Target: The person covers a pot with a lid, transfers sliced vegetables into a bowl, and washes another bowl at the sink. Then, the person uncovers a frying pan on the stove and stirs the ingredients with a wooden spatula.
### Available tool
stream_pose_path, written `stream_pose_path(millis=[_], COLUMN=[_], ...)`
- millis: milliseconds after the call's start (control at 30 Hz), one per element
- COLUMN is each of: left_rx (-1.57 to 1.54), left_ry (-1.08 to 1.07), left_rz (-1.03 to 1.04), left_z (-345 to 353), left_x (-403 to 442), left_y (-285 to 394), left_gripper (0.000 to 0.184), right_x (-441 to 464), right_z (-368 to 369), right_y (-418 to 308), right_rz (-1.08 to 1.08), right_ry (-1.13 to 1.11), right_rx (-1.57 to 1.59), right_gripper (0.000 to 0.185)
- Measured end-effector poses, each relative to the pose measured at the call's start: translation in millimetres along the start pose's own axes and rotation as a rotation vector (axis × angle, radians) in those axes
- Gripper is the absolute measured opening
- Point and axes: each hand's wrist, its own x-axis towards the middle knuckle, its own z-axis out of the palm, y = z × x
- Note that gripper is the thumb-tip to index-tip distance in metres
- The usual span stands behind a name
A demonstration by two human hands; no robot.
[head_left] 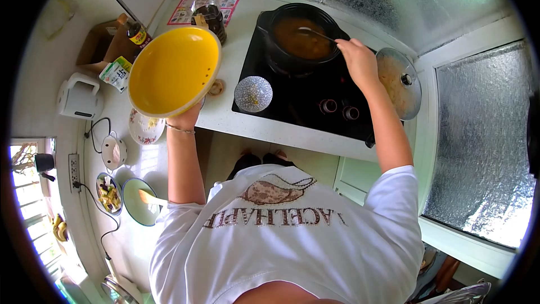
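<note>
My left hand [185, 116] is closed on the lower rim of a large yellow bowl [174, 70], which is tilted so its bare inside shows. In my right hand [360, 63] is the handle of a metal spoon [319, 34]; its head dips into brown broth in a black pot [275, 49]. The pot stands at the back of a black cooktop [298, 98]. Left of the pot's front, a small crackle-patterned bowl [253, 94] rests on the cooktop. A glass lid [400, 84] with a dark knob lies right of the cooktop, below my right wrist.
Behind the yellow bowl stand a dark bottle [209, 18], a sauce bottle [135, 32] and a cardboard box [93, 48]. A white kettle [79, 98], a floral plate [145, 129], a colander [114, 152] and a green-white bowl [135, 205] line the left counter. A frosted window [478, 141] is at right.
</note>
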Motion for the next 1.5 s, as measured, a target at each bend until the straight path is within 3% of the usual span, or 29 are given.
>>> stream_pose_path(millis=[333, 667, 800, 900, 933, 1000, 1100, 1167, 1500], left_rx=[0.015, 0.105, 0.006, 0.014, -0.015, -0.043, 0.050, -0.007, -0.018], left_ry=[-0.060, -0.088, -0.144, -0.150, -0.146, -0.146, -0.001, -0.160, -0.147], left_rz=[-0.015, -0.060, -0.123, -0.137, -0.143, -0.149, -0.030, -0.121, -0.109], left_z=[8, 12, 8, 6, 5, 12, 26, 8, 8], left_x=[0, 6, 8, 5, 4, 2, -5, -4, -8], left_y=[-5, -16, -18, -17, -17, -19, -22, -12, -6], left_gripper=[0.035, 0.039, 0.039, 0.039, 0.039, 0.039, 0.027, 0.036, 0.036], right_x=[-9, -22, -23, -20, -20, -19, -16, -16, -11], right_z=[-27, -6, 8, 8, 10, 14, 22, 26, 40], right_y=[4, 17, 26, 27, 28, 32, 41, 44, 51], right_rz=[0.193, 0.124, 0.228, 0.664, 0.666, 0.758, 0.835, 0.835, 0.915], right_ry=[0.193, 0.322, 0.275, 0.161, 0.160, 0.119, 0.052, 0.024, -0.019], right_rx=[0.180, 0.184, 0.263, 0.793, 0.793, 1.098, 1.106, 1.072, 1.086], right_gripper=[0.019, 0.017, 0.018, 0.022, 0.022, 0.022, 0.020, 0.019, 0.018])
